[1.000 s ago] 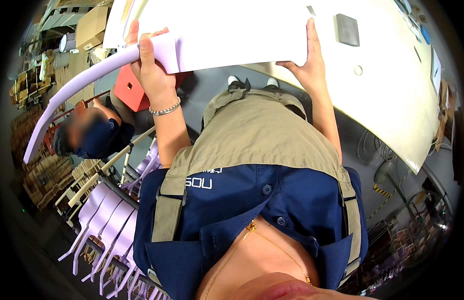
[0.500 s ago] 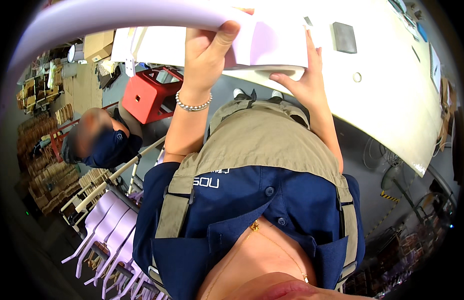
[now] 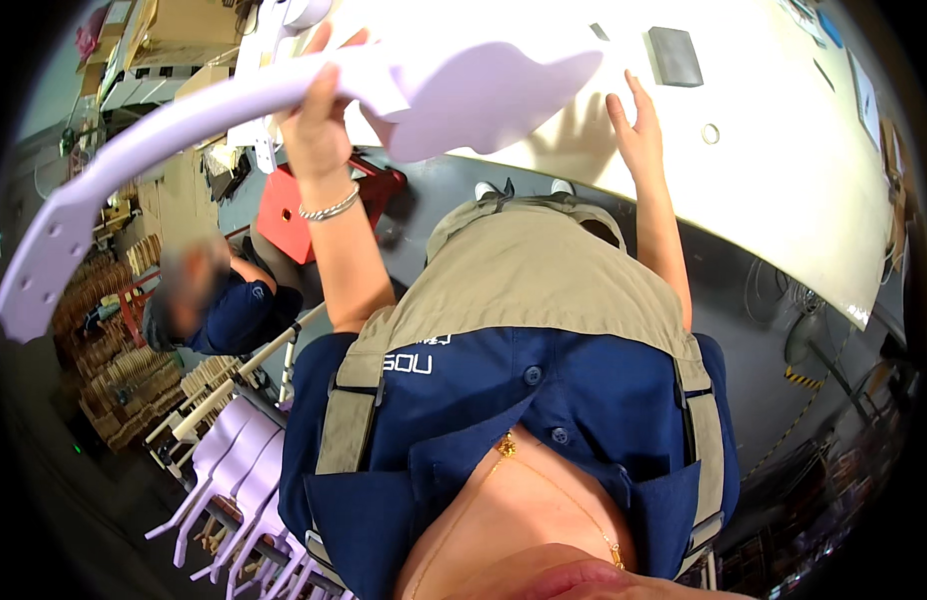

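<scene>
My left hand (image 3: pixel 319 125) is closed around the neck of a lilac curved piece (image 3: pixel 494 100), smooth and plastic-looking. Its broad, blade-like end points right over the white table, while a long arm with several holes reaches out to the left. Apart from the piece, my right hand (image 3: pixel 639 135) is open near the table's front edge, fingers spread and holding nothing. Past it on the tabletop lies a dark grey block (image 3: pixel 676 56). A small ring (image 3: pixel 711 133), perhaps a roll of tape, lies nearer to me.
The white table (image 3: pixel 784 210) spans the front and right. Another lilac part (image 3: pixel 284 25) is at its far left. A red stool (image 3: pixel 289 212) stands below it. At left, a person in dark blue (image 3: pixel 229 315) sits nearby. Similar lilac pieces (image 3: pixel 234 455) hang on a rack at lower left.
The lilac piece has moved left and turned, bringing its holed end into view. My right hand has come away from its broad end. My left hand has moved left with it.
</scene>
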`<state>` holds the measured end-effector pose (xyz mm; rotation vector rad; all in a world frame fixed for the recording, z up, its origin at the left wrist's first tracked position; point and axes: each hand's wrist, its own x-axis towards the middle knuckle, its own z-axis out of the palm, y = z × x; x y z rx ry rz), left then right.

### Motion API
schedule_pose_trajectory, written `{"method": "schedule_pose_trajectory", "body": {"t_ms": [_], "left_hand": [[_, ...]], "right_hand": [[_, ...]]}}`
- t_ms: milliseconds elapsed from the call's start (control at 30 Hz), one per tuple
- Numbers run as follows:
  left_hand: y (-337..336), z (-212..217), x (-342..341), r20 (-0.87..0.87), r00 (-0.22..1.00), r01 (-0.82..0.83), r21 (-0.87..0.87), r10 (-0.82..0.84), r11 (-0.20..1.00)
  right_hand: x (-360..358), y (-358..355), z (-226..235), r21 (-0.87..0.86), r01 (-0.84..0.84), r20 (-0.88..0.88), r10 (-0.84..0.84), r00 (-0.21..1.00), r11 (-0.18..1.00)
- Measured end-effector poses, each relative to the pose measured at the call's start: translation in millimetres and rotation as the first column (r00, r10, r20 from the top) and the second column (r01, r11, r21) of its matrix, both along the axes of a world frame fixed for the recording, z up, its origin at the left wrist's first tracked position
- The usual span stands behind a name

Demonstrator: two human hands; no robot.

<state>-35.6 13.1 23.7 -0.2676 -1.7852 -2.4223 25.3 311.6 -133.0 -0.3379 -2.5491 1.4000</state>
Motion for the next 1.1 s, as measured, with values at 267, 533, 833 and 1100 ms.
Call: {"method": "schedule_pose_trajectory", "body": {"t_ms": [267,533,833,1100], "left_hand": [[-79.9,-63.6,13.3,0.463,0.852,-0.358,0.173,0.245,0.917],[-81.9,-67.4,30.7,0.47,0.815,-0.445,0.134,0.339,0.885],[-46.1,-31.7,37.0,0.316,0.904,-0.325,0.074,0.287,0.943],[-11.2,-6.4,37.9,0.121,0.981,-0.155,0.033,0.15,0.987]], "right_hand": [[28.5,-58.4,12.8,-0.824,-0.111,0.018,0.221,0.975,0.555],[27.8,-55.8,36.1,-0.81,-0.176,0.024,0.331,0.943,0.56],[30.4,-56.5,20.9,-0.931,0.109,0.183,0.188,0.965,0.348],[44.4,-40.8,-17.2,-0.923,-0.112,-0.014,0.26,0.966,0.368]]}}
